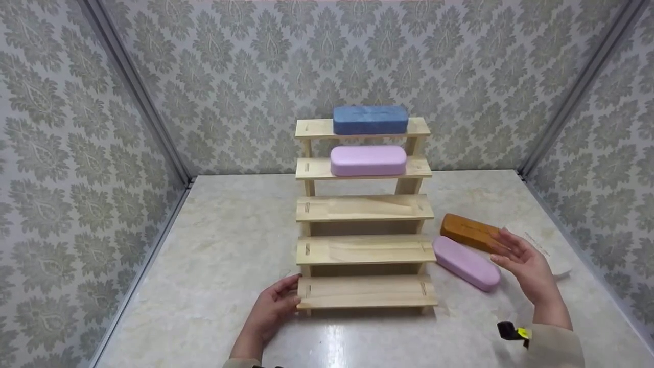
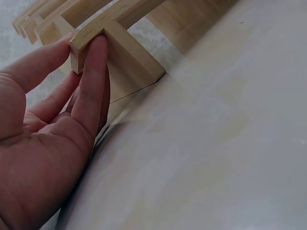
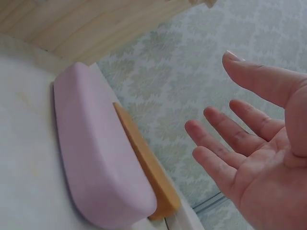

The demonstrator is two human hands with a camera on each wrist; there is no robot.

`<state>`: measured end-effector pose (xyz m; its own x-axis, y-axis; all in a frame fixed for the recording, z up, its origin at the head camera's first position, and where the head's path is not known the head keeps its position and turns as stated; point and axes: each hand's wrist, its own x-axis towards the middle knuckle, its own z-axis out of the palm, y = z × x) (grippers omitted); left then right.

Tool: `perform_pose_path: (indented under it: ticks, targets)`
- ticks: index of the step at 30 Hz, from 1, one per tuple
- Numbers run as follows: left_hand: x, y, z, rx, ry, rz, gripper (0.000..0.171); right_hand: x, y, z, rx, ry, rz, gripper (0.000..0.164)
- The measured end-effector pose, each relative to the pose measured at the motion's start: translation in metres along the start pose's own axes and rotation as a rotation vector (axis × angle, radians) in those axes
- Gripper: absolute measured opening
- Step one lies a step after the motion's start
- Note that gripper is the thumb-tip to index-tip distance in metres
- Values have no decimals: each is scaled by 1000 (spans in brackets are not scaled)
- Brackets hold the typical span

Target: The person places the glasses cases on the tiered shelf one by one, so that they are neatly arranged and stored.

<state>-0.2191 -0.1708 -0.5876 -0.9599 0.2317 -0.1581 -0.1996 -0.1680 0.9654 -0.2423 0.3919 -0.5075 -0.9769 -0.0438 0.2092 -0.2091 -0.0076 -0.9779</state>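
Note:
A wooden stepped display rack point(image 1: 365, 250) stands in the middle of the table. My left hand point(image 1: 274, 308) pinches the left end of its lowest step point(image 2: 91, 40) between thumb and fingers. My right hand point(image 1: 526, 266) hovers at the right with its fingers spread, holding nothing. Beside that hand lie a pink glasses case point(image 1: 466, 263) and, behind it, an orange-brown glasses case point(image 1: 467, 231), which the fingertips partly overlap in the head view. On the rack, a blue glasses case point(image 1: 370, 120) sits on the top step and another pink glasses case point(image 1: 368, 160) on the step below.
The pale marbled table point(image 1: 214, 245) is enclosed by patterned walls point(image 1: 245, 102) at the back and both sides. A thin whitish object point(image 1: 563, 275) shows behind the right wrist. The rack's lower three steps are bare wood.

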Motion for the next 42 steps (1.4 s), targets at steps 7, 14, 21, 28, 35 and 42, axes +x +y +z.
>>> perform_pose_path:
  ticks: [7,14,21,28,35,42]
  targets:
    - [-1,0,0,-3,1,-6,69,-10,15,-3,34,73,67,55]
    - [-1,2,0,2,2,-10,69,-17,29,-7,-102,137,154,68]
    - [-1,2,0,3,3,-20,70,-21,38,-8,-198,170,266,85]
    - [-2,2,1,5,-1,-16,70,-21,44,-2,-359,164,394,95]
    - [-2,2,0,-18,-11,-11,68,-17,49,4,-394,133,493,106]
    - [-2,1,0,-25,-21,-6,67,-15,54,9,-407,115,488,116]
